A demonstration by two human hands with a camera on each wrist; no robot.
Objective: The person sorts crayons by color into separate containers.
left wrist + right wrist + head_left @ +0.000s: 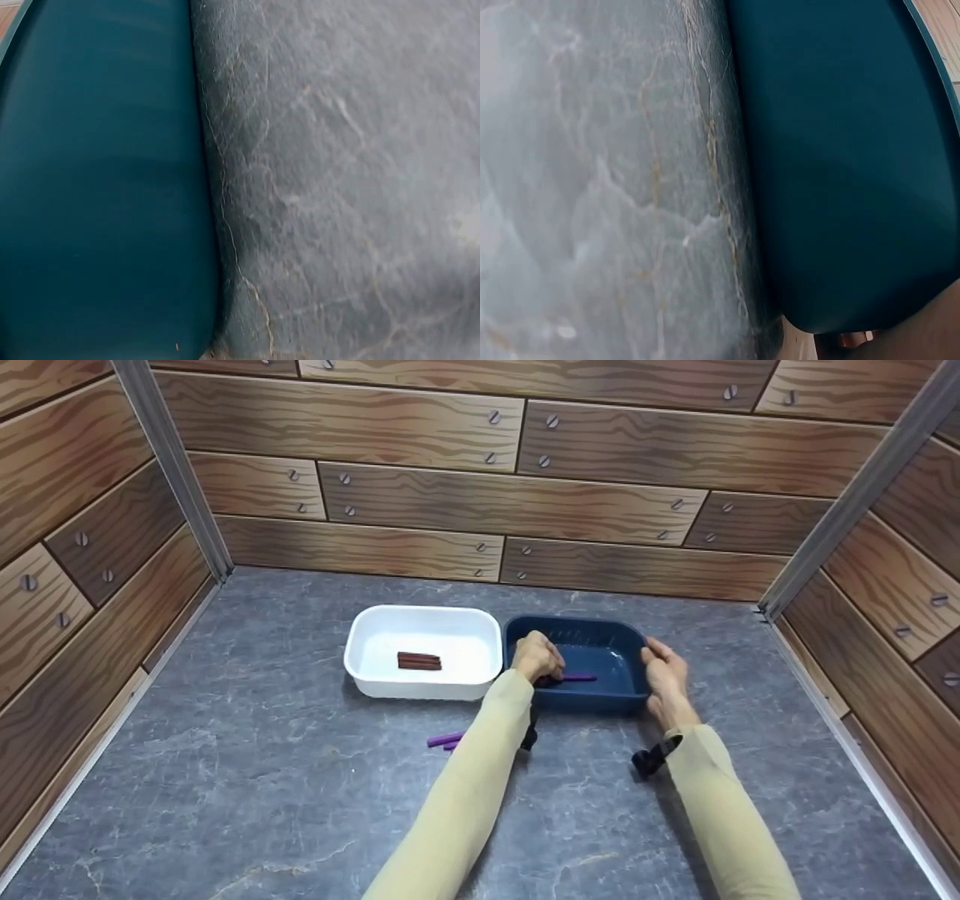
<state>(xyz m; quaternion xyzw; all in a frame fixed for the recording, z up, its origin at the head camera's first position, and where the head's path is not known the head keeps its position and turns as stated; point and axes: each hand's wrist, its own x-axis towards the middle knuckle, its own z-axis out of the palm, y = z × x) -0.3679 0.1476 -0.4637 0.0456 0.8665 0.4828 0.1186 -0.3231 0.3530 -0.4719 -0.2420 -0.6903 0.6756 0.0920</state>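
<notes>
My left hand [538,656] reaches over the left side of the dark blue tub [615,667], its fingers curled down and pinching the left end of a purple stick [579,677] low inside. At the tub's right end, my right hand [666,679] holds the rim and outer wall. Part of that hand also shows at the bottom corner of the right wrist view. The left wrist view has only the tub's outer wall [105,195] and the grey surface, without the fingers.
A white tub [423,690] stands against the blue tub's left side, with several dark red-brown sticks [418,661] lying together in it. More purple sticks [445,739] lie on the grey surface, partly behind my left sleeve. Wood-patterned walls [420,495] enclose the surface.
</notes>
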